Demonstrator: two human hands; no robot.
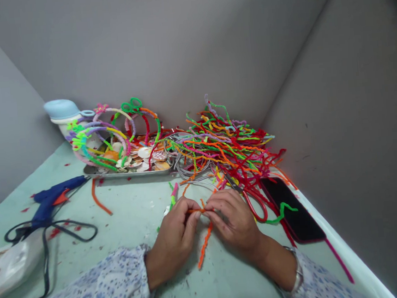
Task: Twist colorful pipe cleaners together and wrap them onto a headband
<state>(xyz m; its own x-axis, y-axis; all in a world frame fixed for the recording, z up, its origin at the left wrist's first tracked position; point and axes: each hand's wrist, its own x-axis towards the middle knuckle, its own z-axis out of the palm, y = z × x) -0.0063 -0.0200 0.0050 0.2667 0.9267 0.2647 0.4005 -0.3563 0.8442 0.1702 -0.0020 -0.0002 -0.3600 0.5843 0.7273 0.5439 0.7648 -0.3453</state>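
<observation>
Between my two hands is an orange pipe cleaner (206,246), pinched near its middle, with one end hanging toward me. My left hand (178,234) grips it with thumb and forefinger from the left. From the other side my right hand (235,220) pinches it close by, so the fingertips almost meet. A short orange end sticks up between them. Just behind my left hand, a pink, yellow and green fuzzy piece (174,195) is partly hidden. Red-handled scissors (255,205) lie beyond my right hand.
A metal tray (134,174) holds shells and wrapped headbands (104,148). A tangled pile of pipe cleaners (232,141) covers the back right. The phone (294,212) lies right; a blue glue gun (55,198) with its cord lies left, near a white-and-blue bottle (62,110).
</observation>
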